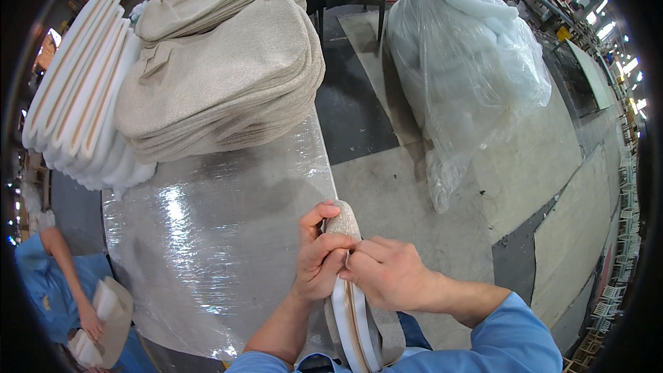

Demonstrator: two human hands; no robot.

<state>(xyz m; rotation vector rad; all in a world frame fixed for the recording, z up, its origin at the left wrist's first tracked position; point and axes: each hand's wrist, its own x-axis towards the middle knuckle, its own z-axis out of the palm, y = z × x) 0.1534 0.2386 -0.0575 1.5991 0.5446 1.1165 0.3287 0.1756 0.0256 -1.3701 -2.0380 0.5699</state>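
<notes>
A beige fabric cover sits over the far end of a padded panel, held edge-up close to my body. The panel's uncovered edge shows white foam on both sides of a brown core. My left hand is closed on the cover, its fingers bent against the cover's left side and rounded tip. From the right, my right hand pinches the cover's edge, right against the left hand's fingers. Loose fabric hangs along both sides of the panel; its lower part runs out of view at my waist.
Stacked beige covers lie on the plastic-wrapped table. White foam panels stand in a row at its left. A clear plastic bag of white padding is ahead right. Another person handles a cover at lower left.
</notes>
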